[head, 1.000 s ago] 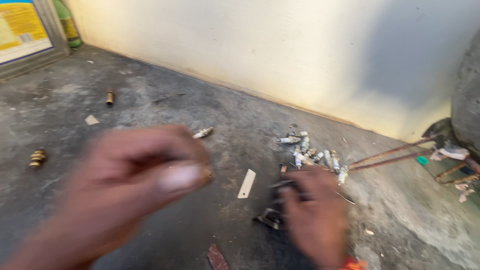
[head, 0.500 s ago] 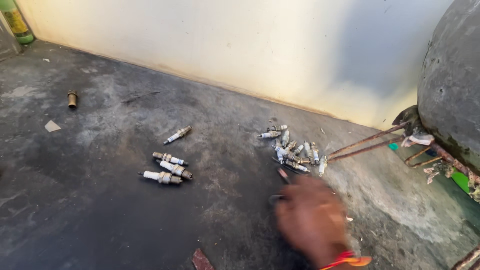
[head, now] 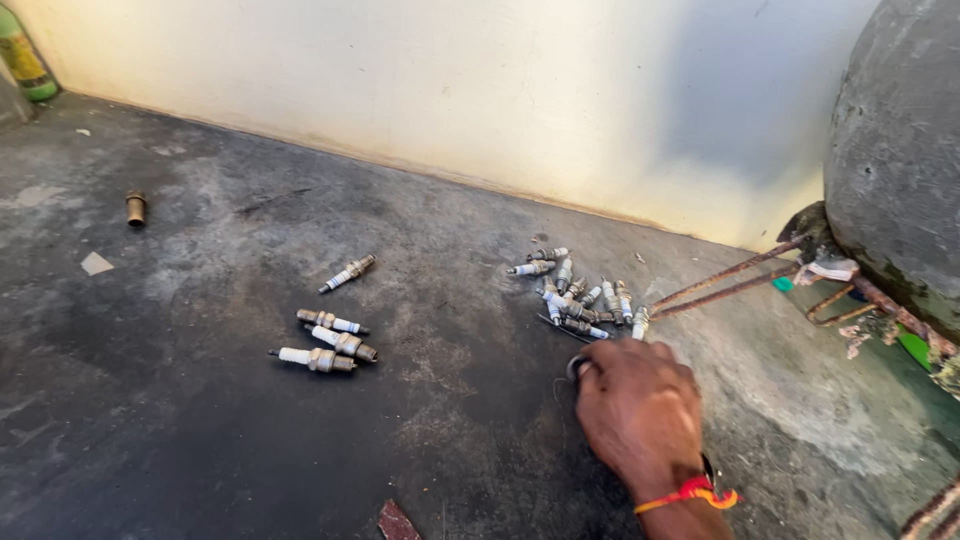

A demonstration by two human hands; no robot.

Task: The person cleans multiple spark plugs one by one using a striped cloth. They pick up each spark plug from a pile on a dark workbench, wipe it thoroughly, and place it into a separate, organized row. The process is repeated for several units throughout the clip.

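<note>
A: Which hand's in shot?

B: Only the right hand (head: 640,415), lower right of centre, back of it facing the cam. Red-orange thread band (head: 690,492) on the wrist. Left hand isn't in frame.

A: Grip?

B: Fingers curled down & forward onto the floor. A small dark ring-shaped bit (head: 578,367) shows at the fingertips, touching them. Can't tell if it's pinched or just under the fingers – knuckles hide the pads.

A: What's nearest?

B: Pile of spark plugs (head: 578,295), just above the hand, centre-right of frame, approx a dozen, white insulators w/ grimy metal ends, lying every which way, some overlapping. The closest plugs are just beside the fingertips.

A: Other plugs?

B: Yes, a group of three spark plugs (head: 328,340) left of centre, lying roughly parallel, close together, well apart from the hand. One single spark plug (head: 348,273) above them, angled, on its own.

A: Rest of the scene?

B: Dark stained concrete floor (head: 200,450). Cream wall (head: 450,90) across the top. Small brass fitting (head: 135,208) at far left, paper scrap (head: 96,263) below it. Green bottle (head: 25,65) in upper left corner. Big grey rounded mass (head: 900,150) at upper right, rusty rods (head: 725,282) sticking out of its base towards the pile. Red chip (head: 395,522) at bottom edge.
</note>
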